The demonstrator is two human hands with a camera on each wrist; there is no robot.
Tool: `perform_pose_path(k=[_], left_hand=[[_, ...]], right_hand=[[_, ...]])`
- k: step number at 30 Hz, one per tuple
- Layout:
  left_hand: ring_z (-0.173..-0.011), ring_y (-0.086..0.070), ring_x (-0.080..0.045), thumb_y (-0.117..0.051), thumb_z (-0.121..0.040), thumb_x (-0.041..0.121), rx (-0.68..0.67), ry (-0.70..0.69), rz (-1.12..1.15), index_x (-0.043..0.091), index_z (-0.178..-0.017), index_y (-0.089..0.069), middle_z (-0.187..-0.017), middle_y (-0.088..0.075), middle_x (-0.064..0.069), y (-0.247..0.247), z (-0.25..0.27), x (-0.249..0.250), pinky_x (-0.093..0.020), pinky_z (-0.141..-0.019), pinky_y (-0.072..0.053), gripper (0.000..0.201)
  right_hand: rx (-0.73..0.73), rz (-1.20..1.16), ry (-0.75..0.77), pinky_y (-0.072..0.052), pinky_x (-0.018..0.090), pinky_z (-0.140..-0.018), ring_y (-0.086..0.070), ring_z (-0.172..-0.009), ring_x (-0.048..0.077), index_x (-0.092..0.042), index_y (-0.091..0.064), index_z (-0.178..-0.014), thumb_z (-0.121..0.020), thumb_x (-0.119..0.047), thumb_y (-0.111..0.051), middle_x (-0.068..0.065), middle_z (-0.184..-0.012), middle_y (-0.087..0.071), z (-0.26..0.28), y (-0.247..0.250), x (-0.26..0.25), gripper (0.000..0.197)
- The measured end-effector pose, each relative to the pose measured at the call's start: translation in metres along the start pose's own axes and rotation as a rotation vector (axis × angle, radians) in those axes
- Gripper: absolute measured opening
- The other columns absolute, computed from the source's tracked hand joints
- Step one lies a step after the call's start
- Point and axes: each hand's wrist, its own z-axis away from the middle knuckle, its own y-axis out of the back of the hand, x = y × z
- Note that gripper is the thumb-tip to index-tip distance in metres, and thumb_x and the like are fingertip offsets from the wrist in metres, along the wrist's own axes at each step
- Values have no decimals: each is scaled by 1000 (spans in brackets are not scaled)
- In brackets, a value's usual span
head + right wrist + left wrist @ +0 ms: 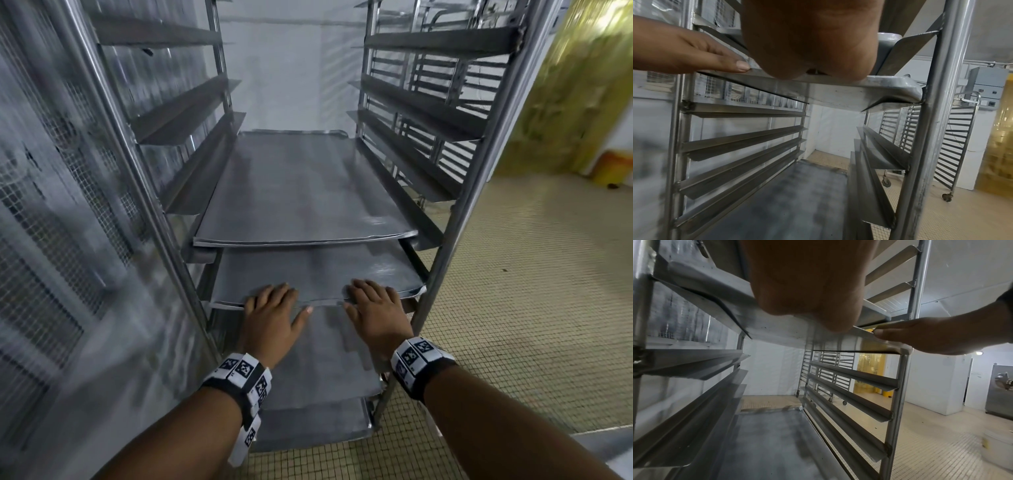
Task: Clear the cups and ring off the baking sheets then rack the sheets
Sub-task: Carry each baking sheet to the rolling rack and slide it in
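Both hands lie flat with fingers nearly straight on the near edge of a sheet (pixel 318 270) that sits partly in the rack (pixel 455 219): the left hand (pixel 274 315) toward the left end of that edge, the right hand (pixel 375 308) toward the right end, palms down and pressing, neither one curled round the rim. The sheet rests on the side rails with its near edge at the front posts, so it looks almost home, and the step in hand appears to be the last push. Another sheet (pixel 301 185) sits one level above, pushed a little deeper, and more sheets lie on lower levels. No cups or ring show anywhere, so the clearing part seems done. The main risk is a skewed push: if one hand drives harder, the sheet could twist on the rails and jam a corner against a post, the right corner (pixel 906 91) already being close to one. A rim that slips off its rail would drop that side onto the level below. Fingertips over the edge could be pinched between rim and post. The sheets are thin, dull grey metal, scuffed and mottled, with low rolled rims and rounded corners; the near edge of the upper one looks slightly wavy. The rack is bright tubular steel with angled strip rails. The floor (pixel 513 308) is small pale tile.
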Motion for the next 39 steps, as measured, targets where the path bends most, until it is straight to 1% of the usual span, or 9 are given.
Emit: perform_pose_path(k=[10,18,22,26,28,31,33,36,39], left_hand=[[-120,-53,-29,-31,-97,62,-7,6,-20,23,-119,-61,-133,-61,0,-12,-29,-2,-52,-98,-35,54],[-129,-49,-30,-21,-95,64,-59,21,-14,23,-124,-60,-140,-57,-1,-13,-45,-6,-55,-103,-31,64],[-130,-49,-32,-19,-95,63,-63,25,-20,21,-125,-62,-141,-58,-3,-10,-48,-3,-57,-105,-30,67],[-136,-48,-36,-25,-98,51,-56,1,-23,14,-132,-62,-141,-59,-11,-12,-40,13,-70,-111,-24,62],[-144,-40,-38,-29,-99,49,-49,-51,23,11,-140,-56,-150,-52,-14,-19,-29,36,-70,-115,-20,63],[-152,-23,-41,-38,-98,51,-68,-131,118,10,-146,-51,-160,-37,-19,-31,-10,81,-65,-117,-16,64],[-150,-27,-43,-46,-96,50,-118,-187,187,12,-140,-58,-156,-44,-18,-39,-1,115,-63,-115,-22,59],[-119,-62,-36,-50,-93,48,-245,-301,334,15,-113,-73,-118,-73,-10,-47,14,175,-50,-95,-50,45],[-86,-69,-28,-54,-95,47,-437,-377,453,15,-104,-72,-90,-75,-4,-53,33,242,-38,-69,-56,38]], right_hand=[[43,14,5,-15,43,-118,-24,-147,19,-26,-40,-145,-102,-53,-20,-4,-158,-33,-28,-3,3,55],[-28,-38,-61,-2,47,-121,-14,-151,18,-30,-35,-150,-103,-54,-22,-6,-162,-25,-45,2,2,54],[-34,-66,-143,6,48,-121,0,-154,23,-32,-24,-156,-104,-54,-17,-3,-166,-13,-38,3,-4,57],[-34,-135,-157,8,46,-122,21,-149,18,-31,-7,-159,-105,-50,-23,-4,-166,8,-6,-2,-2,59],[-21,-145,-169,0,46,-123,11,-153,20,-31,-18,-158,-104,-50,-28,-3,-167,2,19,-5,7,58],[-5,-180,-307,-20,46,-119,-21,-150,24,-32,-44,-146,-102,-52,-33,-1,-160,-31,64,-3,31,49],[22,-196,-436,-31,43,-112,-39,-139,21,-31,-53,-138,-102,-52,-34,-4,-148,-49,101,0,54,46],[26,-208,-648,-39,43,-103,-50,-126,20,-29,-60,-129,-102,-53,-34,-8,-136,-57,167,6,98,44],[51,-210,-855,-46,43,-97,-57,-117,23,-27,-65,-121,-100,-53,-37,-5,-128,-62,245,17,144,43]])
